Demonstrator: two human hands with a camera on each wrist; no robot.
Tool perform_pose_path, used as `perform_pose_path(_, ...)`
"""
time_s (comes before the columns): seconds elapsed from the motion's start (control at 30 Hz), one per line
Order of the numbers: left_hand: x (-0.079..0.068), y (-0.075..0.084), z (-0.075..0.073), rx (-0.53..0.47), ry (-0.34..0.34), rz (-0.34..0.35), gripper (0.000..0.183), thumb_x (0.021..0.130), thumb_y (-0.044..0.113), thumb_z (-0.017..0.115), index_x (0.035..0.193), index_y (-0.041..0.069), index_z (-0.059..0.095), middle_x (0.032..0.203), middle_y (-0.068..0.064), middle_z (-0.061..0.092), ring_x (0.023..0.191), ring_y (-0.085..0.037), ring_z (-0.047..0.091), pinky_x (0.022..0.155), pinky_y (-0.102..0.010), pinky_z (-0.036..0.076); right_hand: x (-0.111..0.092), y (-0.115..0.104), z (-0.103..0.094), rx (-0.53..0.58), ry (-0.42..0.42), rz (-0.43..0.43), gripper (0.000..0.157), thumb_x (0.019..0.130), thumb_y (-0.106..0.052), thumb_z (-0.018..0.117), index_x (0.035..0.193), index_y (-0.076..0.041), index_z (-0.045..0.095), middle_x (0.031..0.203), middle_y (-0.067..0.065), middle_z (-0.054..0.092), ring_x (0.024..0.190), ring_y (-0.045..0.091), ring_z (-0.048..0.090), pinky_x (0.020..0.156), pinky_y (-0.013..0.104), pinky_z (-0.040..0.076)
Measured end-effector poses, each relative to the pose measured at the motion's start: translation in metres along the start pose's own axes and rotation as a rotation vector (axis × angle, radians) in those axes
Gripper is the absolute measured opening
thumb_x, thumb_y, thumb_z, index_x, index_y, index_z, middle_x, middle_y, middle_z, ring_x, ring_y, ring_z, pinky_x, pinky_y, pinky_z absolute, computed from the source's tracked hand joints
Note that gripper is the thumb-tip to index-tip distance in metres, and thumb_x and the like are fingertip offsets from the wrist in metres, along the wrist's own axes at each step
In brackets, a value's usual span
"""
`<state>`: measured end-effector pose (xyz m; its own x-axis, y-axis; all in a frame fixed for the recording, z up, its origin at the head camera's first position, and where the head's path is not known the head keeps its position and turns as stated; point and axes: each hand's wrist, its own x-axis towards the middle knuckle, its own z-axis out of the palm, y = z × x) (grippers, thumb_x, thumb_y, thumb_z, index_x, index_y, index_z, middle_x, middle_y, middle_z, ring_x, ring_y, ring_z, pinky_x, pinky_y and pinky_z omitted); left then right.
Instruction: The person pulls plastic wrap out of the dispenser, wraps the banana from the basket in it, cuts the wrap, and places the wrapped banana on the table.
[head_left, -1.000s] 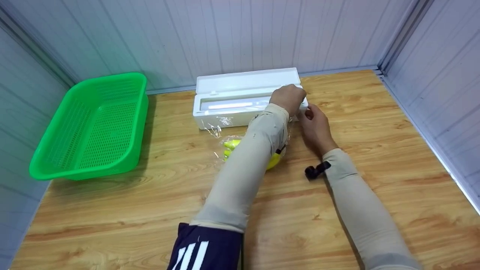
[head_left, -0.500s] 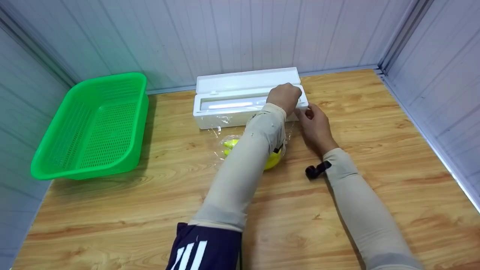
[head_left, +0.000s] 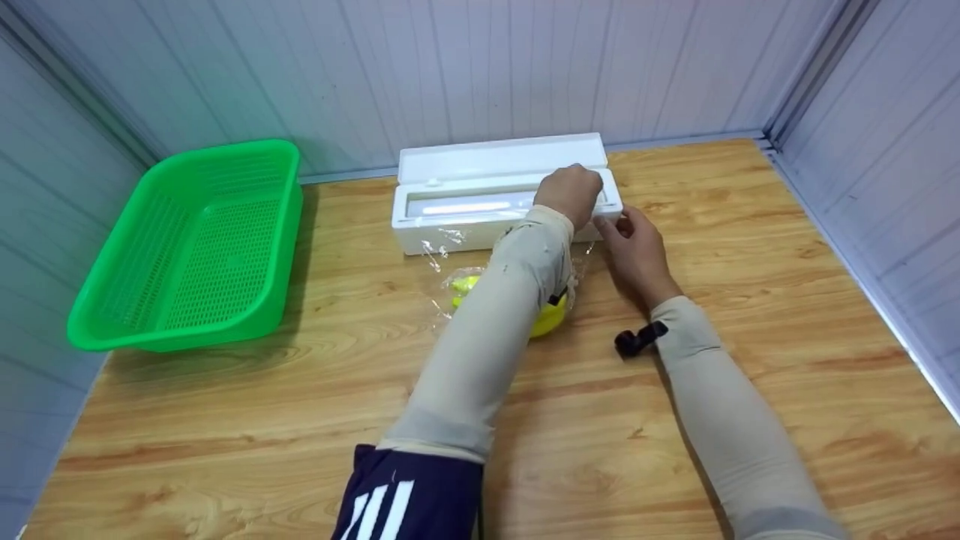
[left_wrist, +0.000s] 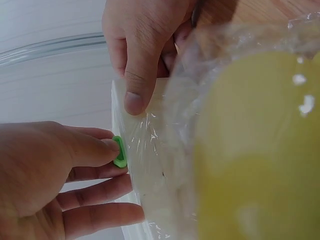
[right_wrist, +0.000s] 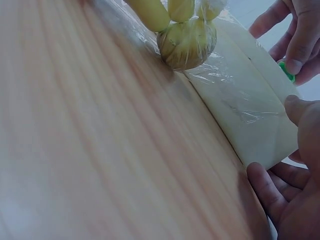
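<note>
A white cling film dispenser box [head_left: 442, 238] lies at the back of the table, its lid raised. Clear film [left_wrist: 160, 165] runs down its front and over a bunch of yellow bananas [right_wrist: 187, 42], largely covered by the left forearm in the head view. At the box's front edge, my left hand [head_left: 568, 196] pinches a small green slide cutter [left_wrist: 119, 152] between thumb and finger, the other fingers spread along the edge. My right hand [head_left: 637, 251] grips the right end of the box, thumb on the front [right_wrist: 305, 145].
To the left stands a green plastic basket [head_left: 277, 300] with mesh sides. Pale panel walls [head_left: 510, 67] close off the back and both sides of the wooden table [head_left: 262, 442]. A small black camera [head_left: 636, 339] is strapped to the right wrist.
My left hand has slid slightly left along the front edge of the box. The right hand keeps its grip on the right end. The head view has shifted a little.
</note>
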<state>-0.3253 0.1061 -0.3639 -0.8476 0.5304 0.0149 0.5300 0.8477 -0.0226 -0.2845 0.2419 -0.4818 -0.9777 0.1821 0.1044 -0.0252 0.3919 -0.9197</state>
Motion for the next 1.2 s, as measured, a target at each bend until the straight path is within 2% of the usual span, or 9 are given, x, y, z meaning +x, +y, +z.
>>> perform_pose_path(0.33,0.0005,0.0004,0.0021,0.021,-0.002,-0.018,0.026,0.104,0.012,0.054,0.123,0.016,0.071,0.117,-0.005,0.070,0.107,-0.019,0.067,0.087,-0.033,0.056,0.0023,0.0041,-0.0009,0.019,-0.006,-0.004,0.058,0.096,-0.054,0.061,0.137,-0.013,0.056,0.125,0.009,0.064,0.113,0.020,0.059,0.096,0.037,0.047)
perform_pose_path(0.6,0.0002,-0.0020,-0.0010,0.010,0.009,-0.015,0.027,0.104,0.011,0.052,0.122,0.015,0.072,0.116,-0.005,0.071,0.107,-0.020,0.068,0.087,-0.033,0.056,0.0039,0.0028,-0.0039,-0.072,0.011,-0.033,0.055,0.098,-0.049,0.059,0.136,-0.009,0.056,0.122,0.014,0.065,0.112,0.024,0.060,0.097,0.041,0.044)
perform_pose_path(0.93,0.0008,0.0010,-0.0019,0.043,0.003,-0.046,0.028,0.105,0.014,0.051,0.125,0.015,0.071,0.115,-0.003,0.071,0.105,-0.018,0.068,0.087,-0.031,0.056,0.0046,-0.0014,-0.0034,-0.075,0.007,-0.001,0.052,0.099,-0.047,0.059,0.137,-0.010,0.055,0.126,0.014,0.064,0.115,0.024,0.059,0.098,0.041,0.044)
perform_pose_path(1.2,-0.0014,-0.0022,-0.0033,0.051,-0.002,-0.039,0.027,0.104,0.012,0.052,0.124,0.014,0.071,0.114,-0.005,0.072,0.104,-0.020,0.069,0.084,-0.032,0.057,0.0054,-0.0027,-0.0017,-0.069,0.000,0.015,0.051,0.100,-0.046,0.059,0.137,-0.012,0.055,0.125,0.013,0.064,0.113,0.024,0.059,0.098,0.041,0.044)
